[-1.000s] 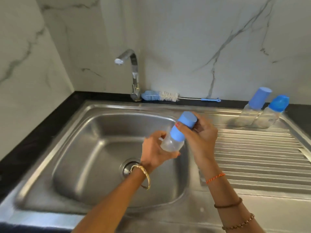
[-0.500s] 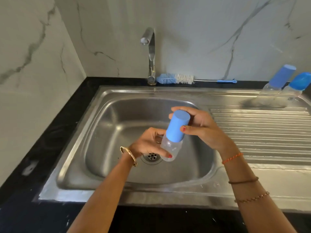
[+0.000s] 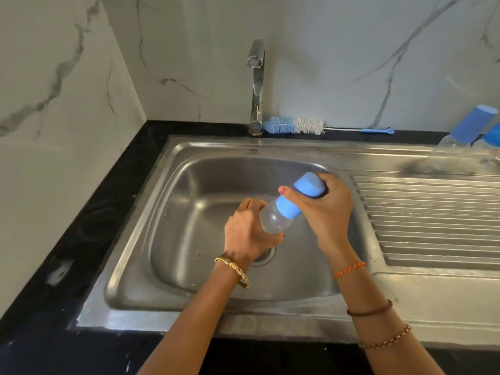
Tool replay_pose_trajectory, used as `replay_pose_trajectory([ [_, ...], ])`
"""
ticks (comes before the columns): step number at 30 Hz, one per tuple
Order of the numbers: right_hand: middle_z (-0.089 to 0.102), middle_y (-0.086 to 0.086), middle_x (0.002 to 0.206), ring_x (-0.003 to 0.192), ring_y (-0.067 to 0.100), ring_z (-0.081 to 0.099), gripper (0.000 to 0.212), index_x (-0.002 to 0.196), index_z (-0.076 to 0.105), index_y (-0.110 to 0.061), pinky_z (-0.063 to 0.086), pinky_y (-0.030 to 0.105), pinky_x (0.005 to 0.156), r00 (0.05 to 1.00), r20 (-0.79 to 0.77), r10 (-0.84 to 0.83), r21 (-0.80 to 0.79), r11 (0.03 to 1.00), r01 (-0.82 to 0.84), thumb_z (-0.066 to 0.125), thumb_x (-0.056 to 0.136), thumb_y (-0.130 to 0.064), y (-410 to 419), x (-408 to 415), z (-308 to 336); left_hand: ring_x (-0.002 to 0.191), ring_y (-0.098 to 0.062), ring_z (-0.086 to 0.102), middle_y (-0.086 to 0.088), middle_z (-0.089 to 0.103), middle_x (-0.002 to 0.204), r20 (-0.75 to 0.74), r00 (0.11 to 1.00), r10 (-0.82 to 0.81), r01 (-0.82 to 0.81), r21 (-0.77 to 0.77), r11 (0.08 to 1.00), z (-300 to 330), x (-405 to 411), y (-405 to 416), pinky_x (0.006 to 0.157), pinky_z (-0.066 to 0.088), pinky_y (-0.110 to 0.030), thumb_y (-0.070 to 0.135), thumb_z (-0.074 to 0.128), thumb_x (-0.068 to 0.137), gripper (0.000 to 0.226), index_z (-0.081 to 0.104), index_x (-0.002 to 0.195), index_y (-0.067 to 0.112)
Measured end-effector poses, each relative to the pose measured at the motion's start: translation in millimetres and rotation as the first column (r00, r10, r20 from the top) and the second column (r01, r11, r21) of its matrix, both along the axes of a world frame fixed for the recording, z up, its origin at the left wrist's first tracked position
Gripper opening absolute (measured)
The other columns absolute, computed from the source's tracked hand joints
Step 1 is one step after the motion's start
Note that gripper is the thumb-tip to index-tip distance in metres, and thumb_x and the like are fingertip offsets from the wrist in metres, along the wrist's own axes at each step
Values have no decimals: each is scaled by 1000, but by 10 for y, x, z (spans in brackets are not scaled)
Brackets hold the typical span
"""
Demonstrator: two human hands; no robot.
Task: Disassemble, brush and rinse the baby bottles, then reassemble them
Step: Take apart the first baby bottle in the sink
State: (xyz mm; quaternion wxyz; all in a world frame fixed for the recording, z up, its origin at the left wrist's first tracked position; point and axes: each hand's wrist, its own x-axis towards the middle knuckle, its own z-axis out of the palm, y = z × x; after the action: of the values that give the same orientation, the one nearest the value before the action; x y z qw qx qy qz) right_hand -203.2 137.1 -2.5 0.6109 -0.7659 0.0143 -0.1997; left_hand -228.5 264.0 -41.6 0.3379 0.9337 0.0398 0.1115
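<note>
A clear baby bottle [image 3: 272,219] with a blue cap [image 3: 308,185] and blue collar hangs tilted over the sink basin [image 3: 189,239]. My left hand [image 3: 247,235] grips the clear body from below. My right hand [image 3: 323,209] wraps round the blue cap, thumb across it. Two more capped bottles stand at the back right: one bottle [image 3: 465,133] in full view, the other bottle [image 3: 493,139] cut by the frame edge. A bottle brush [image 3: 295,125] with blue and white bristles lies behind the sink.
The tap [image 3: 255,85] stands at the back of the basin, no water running. A ribbed steel draining board [image 3: 427,220] lies to the right. Black countertop [image 3: 89,212] borders the sink on the left and front. Marble walls close the corner.
The bottle has tipped from nearly upright to slanting, cap toward the right. My right hand has closed more fully over the cap. The view has shifted slightly.
</note>
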Motion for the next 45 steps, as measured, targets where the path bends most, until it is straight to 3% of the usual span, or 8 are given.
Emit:
replay_pose_trajectory([
  [4,63,-11,69,63,4,58,32,71,64,-28,49,19,57,993,11,118,58,991,-118,88,53,-18,-40,85,78,78,-20,58,4,59,94,13,999,-42,41,77,996,97,93,108,64,38,-25,32,83,50,54,56,93,16],
  [11,67,-3,87,79,4,63,51,91,66,-22,53,23,70,906,58,420,70,903,-423,83,54,9,-156,217,140,66,-11,53,8,59,72,-27,977,-213,208,-126,970,135,310,219,61,41,-23,20,90,39,49,55,73,19],
  [17,70,-5,88,87,13,66,52,105,69,-25,53,32,80,613,251,749,120,604,-788,79,56,-10,-435,267,475,67,-7,54,6,63,75,-264,846,-463,447,-122,886,-54,310,351,63,43,-17,17,91,42,48,61,78,16],
  [23,64,0,86,79,10,60,40,100,63,-14,51,21,72,933,50,358,216,908,-360,74,68,7,-374,235,300,61,-1,51,11,59,69,-180,932,-316,248,-320,914,-130,221,306,62,44,-19,14,91,44,46,59,77,15],
  [27,60,8,83,78,17,56,15,90,63,-6,47,31,72,978,-124,167,435,895,-98,71,77,-5,-270,242,83,65,-5,57,13,61,72,-141,975,-170,137,-220,966,-74,191,165,63,46,-19,25,90,44,47,59,79,21],
  [33,60,4,90,81,14,55,41,96,64,-6,39,22,65,897,-436,69,-76,991,-113,84,65,-25,-283,381,-470,64,-9,53,11,55,71,-227,974,15,-75,-260,963,-92,217,138,53,40,-15,31,87,49,47,55,79,17],
  [38,59,5,104,97,23,58,53,105,58,-9,45,29,76,730,-680,68,-560,595,-577,84,63,-26,-315,451,-860,67,-8,51,11,53,72,-243,968,56,-129,-298,946,-128,229,97,56,38,-17,29,88,50,45,52,76,20],
  [45,58,11,116,104,26,56,56,109,53,-7,39,28,69,628,-776,59,-595,263,-760,78,70,-38,-257,442,-1049,88,-18,60,4,59,93,-280,957,69,-149,-274,950,-182,118,17,78,49,-27,22,87,54,58,58,103,11],
])
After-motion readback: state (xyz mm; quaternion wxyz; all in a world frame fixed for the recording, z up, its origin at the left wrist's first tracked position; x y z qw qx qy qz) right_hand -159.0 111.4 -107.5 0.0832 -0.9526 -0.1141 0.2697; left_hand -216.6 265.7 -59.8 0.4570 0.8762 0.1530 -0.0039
